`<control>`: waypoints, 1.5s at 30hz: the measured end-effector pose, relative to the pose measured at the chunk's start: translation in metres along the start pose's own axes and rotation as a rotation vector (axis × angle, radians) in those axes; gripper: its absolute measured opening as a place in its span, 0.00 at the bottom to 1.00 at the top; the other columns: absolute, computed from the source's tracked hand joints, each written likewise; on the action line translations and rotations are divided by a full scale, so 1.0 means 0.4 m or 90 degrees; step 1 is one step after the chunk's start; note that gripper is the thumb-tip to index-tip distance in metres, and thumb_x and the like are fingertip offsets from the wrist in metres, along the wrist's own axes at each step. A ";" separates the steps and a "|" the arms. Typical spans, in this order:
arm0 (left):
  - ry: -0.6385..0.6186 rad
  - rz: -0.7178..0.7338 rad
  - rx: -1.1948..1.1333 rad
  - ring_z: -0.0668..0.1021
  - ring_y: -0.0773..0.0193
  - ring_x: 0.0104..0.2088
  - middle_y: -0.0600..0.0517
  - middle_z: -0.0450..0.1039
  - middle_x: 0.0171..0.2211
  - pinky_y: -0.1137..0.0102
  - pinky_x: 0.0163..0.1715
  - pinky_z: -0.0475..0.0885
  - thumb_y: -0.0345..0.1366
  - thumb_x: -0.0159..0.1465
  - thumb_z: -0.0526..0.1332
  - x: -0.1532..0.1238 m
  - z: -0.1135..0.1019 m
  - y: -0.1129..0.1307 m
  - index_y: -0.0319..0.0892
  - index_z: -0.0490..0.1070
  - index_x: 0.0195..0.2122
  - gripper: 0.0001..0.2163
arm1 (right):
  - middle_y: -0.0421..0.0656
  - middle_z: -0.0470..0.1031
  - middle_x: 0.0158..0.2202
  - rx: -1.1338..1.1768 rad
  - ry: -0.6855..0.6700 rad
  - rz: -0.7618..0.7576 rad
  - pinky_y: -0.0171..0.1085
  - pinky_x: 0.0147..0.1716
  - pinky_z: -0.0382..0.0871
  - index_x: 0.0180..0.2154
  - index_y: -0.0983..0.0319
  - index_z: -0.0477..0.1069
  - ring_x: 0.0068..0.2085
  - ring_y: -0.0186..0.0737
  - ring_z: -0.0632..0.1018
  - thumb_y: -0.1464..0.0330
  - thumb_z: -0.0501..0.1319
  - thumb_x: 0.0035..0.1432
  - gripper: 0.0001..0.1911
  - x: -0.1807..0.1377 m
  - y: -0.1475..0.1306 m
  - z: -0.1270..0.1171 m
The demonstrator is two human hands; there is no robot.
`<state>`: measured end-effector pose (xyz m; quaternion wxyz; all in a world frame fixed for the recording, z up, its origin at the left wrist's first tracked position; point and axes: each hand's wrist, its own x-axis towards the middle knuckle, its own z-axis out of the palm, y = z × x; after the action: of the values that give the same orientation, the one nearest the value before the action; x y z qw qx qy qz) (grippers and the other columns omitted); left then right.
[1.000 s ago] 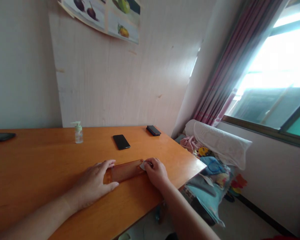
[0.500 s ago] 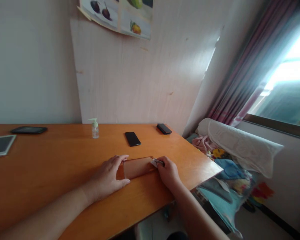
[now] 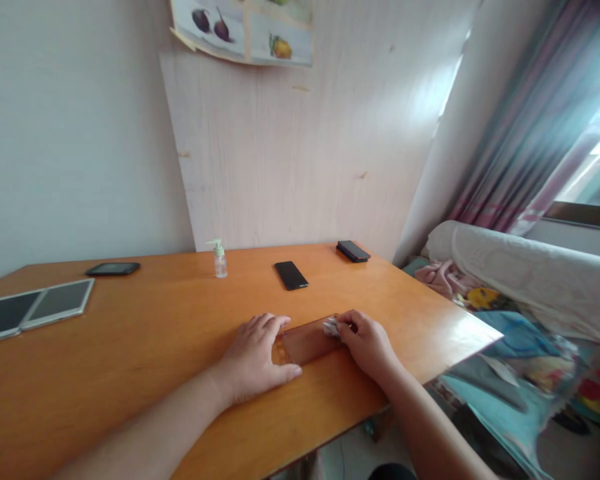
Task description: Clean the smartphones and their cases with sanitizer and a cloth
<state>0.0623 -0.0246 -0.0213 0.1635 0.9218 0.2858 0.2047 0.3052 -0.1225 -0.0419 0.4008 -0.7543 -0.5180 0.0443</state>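
A flat, see-through brownish rectangular panel (image 3: 307, 344) lies on the wooden table in front of me; its exact kind is hard to make out. My left hand (image 3: 253, 360) steadies it at the left end, thumb on the near edge and fingers on the far edge. Pinched in the fingers of my right hand (image 3: 369, 343) is a crumpled white wipe (image 3: 331, 327), pressed against the panel's top near its right end. Part of that end is hidden behind my right hand.
Beyond the panel lie a black phone (image 3: 291, 275) and a dark stack of phones (image 3: 353, 251). A pump bottle (image 3: 221, 262) stands behind. Two white-framed tablets (image 3: 57, 303) and a dark device (image 3: 113, 269) are at left. The table's edge (image 3: 450, 365) drops toward piled cloths at right.
My view has turned left, so the table's things appear farther right and more of the tablets shows. The wipe has shifted slightly on the panel; both hands keep their holds.
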 end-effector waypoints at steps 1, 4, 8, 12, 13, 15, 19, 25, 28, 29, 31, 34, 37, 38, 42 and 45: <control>-0.003 -0.011 0.007 0.70 0.48 0.54 0.44 0.69 0.52 0.56 0.56 0.64 0.52 0.50 0.67 0.001 -0.001 0.001 0.45 0.64 0.55 0.33 | 0.42 0.76 0.35 -0.059 0.005 -0.005 0.36 0.36 0.65 0.35 0.56 0.76 0.37 0.40 0.75 0.63 0.59 0.59 0.08 -0.001 -0.005 -0.004; -0.010 -0.031 0.023 0.70 0.47 0.53 0.44 0.69 0.51 0.57 0.55 0.64 0.55 0.51 0.66 0.004 -0.003 0.005 0.45 0.68 0.52 0.30 | 0.43 0.74 0.37 -0.167 -0.011 -0.017 0.36 0.37 0.64 0.36 0.53 0.79 0.38 0.41 0.75 0.62 0.58 0.61 0.11 -0.009 -0.018 -0.021; -0.020 -0.033 0.034 0.70 0.47 0.53 0.44 0.69 0.51 0.56 0.54 0.64 0.56 0.51 0.65 0.006 -0.001 0.010 0.45 0.69 0.52 0.30 | 0.44 0.74 0.36 -0.195 -0.062 -0.056 0.36 0.37 0.63 0.42 0.50 0.79 0.39 0.42 0.74 0.57 0.59 0.61 0.12 -0.022 -0.033 -0.040; -0.015 -0.019 0.046 0.69 0.46 0.52 0.45 0.69 0.50 0.55 0.54 0.63 0.62 0.50 0.63 0.006 0.001 0.015 0.46 0.69 0.53 0.34 | 0.42 0.73 0.35 -0.200 -0.084 -0.051 0.35 0.37 0.62 0.43 0.49 0.78 0.39 0.41 0.74 0.59 0.59 0.61 0.11 -0.023 -0.047 -0.036; -0.014 -0.013 0.048 0.70 0.47 0.52 0.45 0.69 0.49 0.55 0.53 0.64 0.62 0.51 0.63 0.005 0.002 0.016 0.46 0.70 0.52 0.33 | 0.42 0.73 0.35 -0.199 -0.085 -0.046 0.35 0.37 0.62 0.42 0.49 0.78 0.38 0.40 0.74 0.59 0.58 0.62 0.11 -0.023 -0.050 -0.033; -0.012 -0.004 0.054 0.70 0.48 0.50 0.46 0.69 0.48 0.56 0.52 0.64 0.62 0.52 0.62 0.004 0.003 0.019 0.47 0.72 0.49 0.30 | 0.42 0.73 0.35 -0.198 -0.086 -0.042 0.34 0.36 0.62 0.41 0.50 0.78 0.38 0.39 0.74 0.60 0.57 0.63 0.11 -0.021 -0.054 -0.027; 0.000 0.007 0.070 0.70 0.49 0.50 0.47 0.69 0.48 0.55 0.53 0.63 0.63 0.51 0.63 0.003 0.005 0.021 0.48 0.72 0.48 0.30 | 0.41 0.73 0.36 -0.227 -0.074 -0.040 0.35 0.36 0.61 0.40 0.51 0.78 0.39 0.40 0.74 0.61 0.57 0.63 0.11 -0.011 -0.054 -0.029; 0.004 0.022 0.061 0.70 0.50 0.50 0.48 0.69 0.48 0.56 0.52 0.63 0.61 0.50 0.64 0.007 0.011 0.020 0.48 0.72 0.47 0.29 | 0.45 0.74 0.35 -0.305 -0.053 -0.018 0.37 0.38 0.60 0.35 0.57 0.78 0.41 0.43 0.73 0.64 0.56 0.62 0.12 -0.016 -0.113 0.011; 0.003 0.019 0.061 0.71 0.51 0.47 0.49 0.70 0.45 0.58 0.50 0.64 0.56 0.51 0.66 0.008 0.011 0.023 0.48 0.72 0.43 0.24 | 0.44 0.75 0.35 -0.275 -0.091 -0.101 0.36 0.40 0.60 0.34 0.57 0.77 0.41 0.42 0.73 0.66 0.57 0.62 0.10 -0.042 -0.179 0.061; 0.005 0.017 0.066 0.71 0.52 0.47 0.49 0.70 0.44 0.59 0.49 0.65 0.54 0.52 0.66 0.007 0.010 0.023 0.48 0.72 0.42 0.21 | 0.43 0.75 0.35 -0.261 -0.108 -0.132 0.36 0.40 0.60 0.35 0.57 0.77 0.41 0.41 0.73 0.66 0.57 0.62 0.10 -0.048 -0.196 0.073; 0.006 0.014 0.071 0.72 0.52 0.46 0.49 0.71 0.43 0.59 0.49 0.65 0.52 0.53 0.66 0.006 0.009 0.024 0.48 0.72 0.41 0.19 | 0.42 0.75 0.36 -0.254 -0.120 -0.158 0.36 0.39 0.60 0.35 0.56 0.77 0.41 0.40 0.74 0.66 0.57 0.61 0.09 -0.049 -0.208 0.081; -0.001 0.010 0.061 0.71 0.50 0.48 0.49 0.70 0.45 0.58 0.50 0.64 0.58 0.50 0.66 0.006 0.008 0.022 0.48 0.72 0.43 0.25 | 0.43 0.76 0.36 -0.309 -0.095 -0.092 0.36 0.37 0.60 0.33 0.58 0.76 0.41 0.41 0.74 0.65 0.57 0.61 0.09 -0.019 -0.172 0.047; -0.001 0.014 0.055 0.70 0.50 0.49 0.48 0.70 0.46 0.58 0.51 0.64 0.59 0.50 0.65 0.008 0.010 0.020 0.47 0.72 0.45 0.27 | 0.45 0.76 0.37 -0.388 -0.056 0.034 0.37 0.34 0.59 0.33 0.59 0.75 0.41 0.43 0.74 0.64 0.54 0.63 0.12 0.022 -0.112 -0.003; 0.000 0.016 0.056 0.70 0.50 0.49 0.48 0.70 0.46 0.58 0.51 0.64 0.59 0.50 0.65 0.008 0.011 0.019 0.47 0.72 0.45 0.27 | 0.46 0.76 0.37 -0.404 -0.049 0.061 0.38 0.33 0.59 0.33 0.59 0.75 0.41 0.44 0.75 0.63 0.54 0.63 0.13 0.030 -0.100 -0.012; 0.001 0.014 0.061 0.71 0.50 0.48 0.48 0.70 0.46 0.58 0.51 0.64 0.60 0.49 0.65 0.010 0.013 0.019 0.47 0.72 0.44 0.27 | 0.46 0.76 0.37 -0.401 -0.055 0.022 0.37 0.33 0.59 0.33 0.60 0.74 0.41 0.44 0.75 0.63 0.54 0.63 0.13 0.001 -0.133 0.020; 0.003 0.012 0.070 0.71 0.51 0.47 0.49 0.71 0.44 0.59 0.49 0.65 0.56 0.52 0.65 0.008 0.012 0.020 0.48 0.72 0.42 0.22 | 0.44 0.75 0.35 -0.317 -0.098 -0.111 0.36 0.37 0.60 0.32 0.59 0.74 0.40 0.41 0.74 0.65 0.56 0.63 0.10 -0.046 -0.195 0.068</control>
<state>0.0707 -0.0299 -0.0210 0.1102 0.9314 0.2886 0.1923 0.2255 -0.1113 -0.0162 0.1648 -0.7768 -0.6046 -0.0619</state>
